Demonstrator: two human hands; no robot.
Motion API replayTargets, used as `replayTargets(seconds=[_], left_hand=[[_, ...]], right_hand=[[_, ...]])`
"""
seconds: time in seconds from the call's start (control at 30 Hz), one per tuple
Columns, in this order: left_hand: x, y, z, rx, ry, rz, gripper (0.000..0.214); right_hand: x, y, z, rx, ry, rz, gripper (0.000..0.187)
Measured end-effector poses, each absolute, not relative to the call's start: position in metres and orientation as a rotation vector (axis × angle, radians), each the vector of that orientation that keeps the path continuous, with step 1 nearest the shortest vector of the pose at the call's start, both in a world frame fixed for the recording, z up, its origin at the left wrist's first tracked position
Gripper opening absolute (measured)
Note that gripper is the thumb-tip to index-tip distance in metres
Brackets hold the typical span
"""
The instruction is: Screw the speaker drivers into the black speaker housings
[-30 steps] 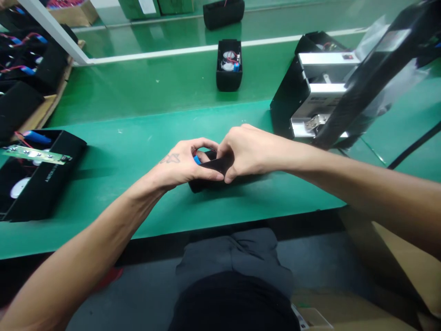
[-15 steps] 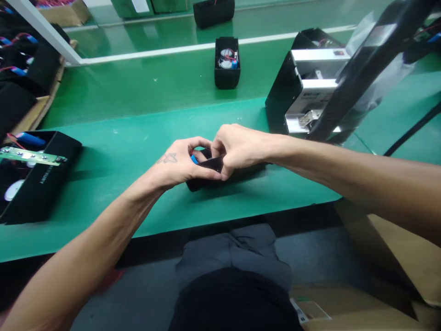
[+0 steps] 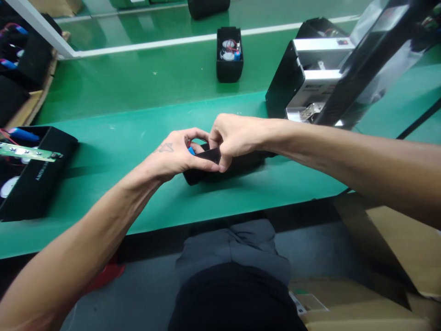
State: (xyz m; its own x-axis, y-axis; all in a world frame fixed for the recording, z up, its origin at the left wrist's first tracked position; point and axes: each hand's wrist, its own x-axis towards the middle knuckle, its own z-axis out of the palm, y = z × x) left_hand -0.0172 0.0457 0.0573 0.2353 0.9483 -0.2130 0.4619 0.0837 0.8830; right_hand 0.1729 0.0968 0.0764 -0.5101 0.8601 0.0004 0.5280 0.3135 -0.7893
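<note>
A black open-topped box (image 3: pixel 248 162) lies on the green work surface in front of me, largely covered by my hands. My left hand (image 3: pixel 175 154) curls over its left part, thumb along the near wall and fingers reaching inside. Beneath the left fingers a blue cylindrical part (image 3: pixel 191 151) shows in the box. My right hand (image 3: pixel 232 138) is closed at the same near wall, its thumb beside the left thumb and its fingers bent inward. What the right fingertips touch inside is hidden.
At left stands another black box (image 3: pixel 51 170) with a green circuit strip (image 3: pixel 27 151) across it. A smaller black box (image 3: pixel 229 69) with wires sits farther back. At right are a metal-framed machine (image 3: pixel 285 87) and a dark slanted post (image 3: pixel 368 59). Cardboard (image 3: pixel 358 303) lies below.
Both hands keep their hold on the box with almost the same finger pose. The whole view has shifted slightly, so things appear a little higher in the picture.
</note>
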Motion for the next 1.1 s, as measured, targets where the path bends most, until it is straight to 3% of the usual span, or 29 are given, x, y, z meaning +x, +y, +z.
replayTargets(seconds=[0.2,0.4,0.57,0.67,0.73,0.83,0.9,1.03,1.1], left_hand=[[-0.016,0.046,0.057,1.509,1.354,0.652,0.068],[-0.012,0.010,0.045,1.867,1.370,0.596,0.056],[-0.003,-0.034,0.008,2.351,1.342,0.800,0.042],[0.001,-0.044,-0.006,2.393,1.326,0.853,0.042],[0.001,-0.045,-0.008,2.388,1.327,0.857,0.043],[0.001,-0.043,-0.002,2.391,1.344,0.850,0.041],[0.002,-0.042,0.004,2.391,1.359,0.842,0.039],[0.005,-0.042,0.011,2.402,1.372,0.818,0.041],[0.006,-0.042,0.009,2.408,1.385,0.813,0.042]], right_hand=[[0.169,0.095,0.084,-1.321,-2.402,1.121,0.030],[0.202,0.045,0.090,-0.927,-2.760,0.731,0.009],[0.264,0.010,0.076,-1.117,-1.917,0.254,0.030],[0.303,0.025,0.061,-1.333,-1.400,-0.113,0.042],[0.324,0.046,0.053,-1.449,-1.326,-0.189,0.053],[0.340,0.077,0.046,-1.539,-1.358,-0.046,0.046],[0.339,0.088,0.044,-1.427,-1.298,0.120,0.037],[0.321,0.080,0.042,-1.086,-1.170,0.367,0.038],[0.314,0.073,0.042,-1.067,-1.159,0.497,0.027]])
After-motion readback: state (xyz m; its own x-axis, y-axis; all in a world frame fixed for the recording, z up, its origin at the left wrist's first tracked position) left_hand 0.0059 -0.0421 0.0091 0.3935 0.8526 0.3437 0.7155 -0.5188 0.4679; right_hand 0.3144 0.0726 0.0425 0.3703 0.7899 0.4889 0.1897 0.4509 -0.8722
